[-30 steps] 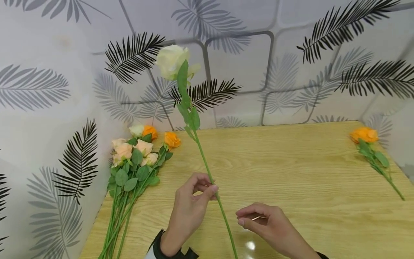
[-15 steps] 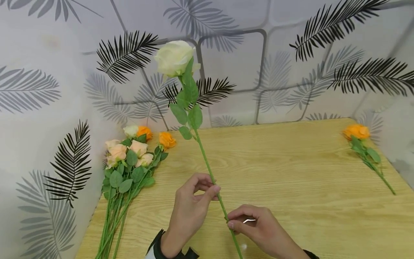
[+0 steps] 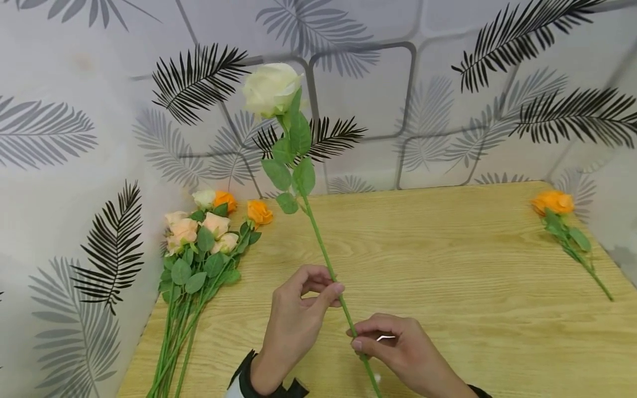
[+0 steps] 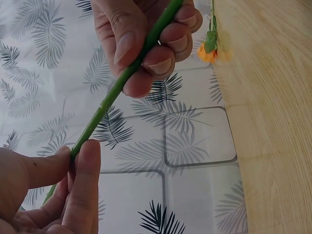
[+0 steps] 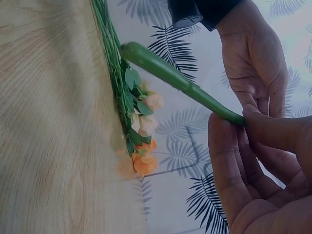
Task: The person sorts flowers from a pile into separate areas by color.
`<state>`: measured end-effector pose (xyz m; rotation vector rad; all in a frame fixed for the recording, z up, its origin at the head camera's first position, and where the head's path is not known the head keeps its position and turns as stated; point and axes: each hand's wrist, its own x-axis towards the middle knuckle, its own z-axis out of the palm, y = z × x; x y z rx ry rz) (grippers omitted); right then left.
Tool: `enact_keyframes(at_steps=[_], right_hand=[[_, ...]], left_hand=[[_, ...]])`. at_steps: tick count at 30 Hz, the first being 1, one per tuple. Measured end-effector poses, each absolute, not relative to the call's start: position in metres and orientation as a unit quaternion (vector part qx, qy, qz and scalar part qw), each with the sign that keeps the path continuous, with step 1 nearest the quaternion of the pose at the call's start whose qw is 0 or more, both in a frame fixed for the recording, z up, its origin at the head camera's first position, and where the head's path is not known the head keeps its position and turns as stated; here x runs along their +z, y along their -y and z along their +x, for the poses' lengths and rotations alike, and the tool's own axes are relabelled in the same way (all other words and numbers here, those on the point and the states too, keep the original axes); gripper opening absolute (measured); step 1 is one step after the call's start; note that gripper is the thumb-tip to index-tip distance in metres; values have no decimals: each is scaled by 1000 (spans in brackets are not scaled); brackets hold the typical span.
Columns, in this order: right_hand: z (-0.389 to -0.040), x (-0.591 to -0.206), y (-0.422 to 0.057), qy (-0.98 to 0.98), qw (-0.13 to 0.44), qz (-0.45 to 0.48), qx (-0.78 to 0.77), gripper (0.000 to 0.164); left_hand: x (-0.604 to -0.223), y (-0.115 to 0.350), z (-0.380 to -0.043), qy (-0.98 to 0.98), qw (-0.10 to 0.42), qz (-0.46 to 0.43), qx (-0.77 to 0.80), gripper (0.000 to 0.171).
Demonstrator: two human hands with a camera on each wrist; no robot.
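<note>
A long-stemmed white rose (image 3: 272, 89) stands at a slant in the head view, its bloom up against the wall and its green leaves (image 3: 293, 141) just beneath. My left hand (image 3: 298, 320) pinches the stem about midway between thumb and fingers. Lower down, my right hand (image 3: 398, 348) pinches the same stem (image 4: 113, 92). In the left wrist view my right hand (image 4: 146, 44) is above and my left hand (image 4: 53, 190) below. The cut end of the stem (image 5: 127, 50) sticks out past my right hand (image 5: 263, 161) in the right wrist view.
At the left of the wooden table (image 3: 423, 249) lies a bunch of peach, orange and white roses (image 3: 204, 237), stems toward me. One orange rose (image 3: 553, 203) lies near the right edge. A leaf-patterned wall covering (image 3: 358, 88) rises behind and along the left.
My right hand has moved left and now pinches the lower stem. The white rose has turned, showing its leaves more broadly; my left hand keeps its hold.
</note>
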<state>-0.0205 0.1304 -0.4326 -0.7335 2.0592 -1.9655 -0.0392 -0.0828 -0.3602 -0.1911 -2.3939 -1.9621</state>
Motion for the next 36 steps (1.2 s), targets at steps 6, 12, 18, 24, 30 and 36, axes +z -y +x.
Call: enact_keyframes(at_steps=[6,12,18,24,30,36], right_hand=[[-19,-433,-131,-697,85,-260,-663,15],[-17,-436,-131,-689,68,-265,-671,13],[-15,-437,-131,-690,61,-264,-671,12],[-14,-438,-132,-686,53,-266,-675,11],[-13,-437,-138,-701,50,-253,-665,11],[-17,-436,-144,-710,64,-240,-659,16]], left_hand=[[-360,85,-37,765,16,-59,-641,13],[-360,87,-35,758,22,-61,-649,13],[-361,89,-34,764,27,-62,-642,14],[-363,90,-35,773,37,-75,-629,12],[-365,90,-36,784,43,-85,-614,9],[-368,103,-34,805,72,-76,-583,10]])
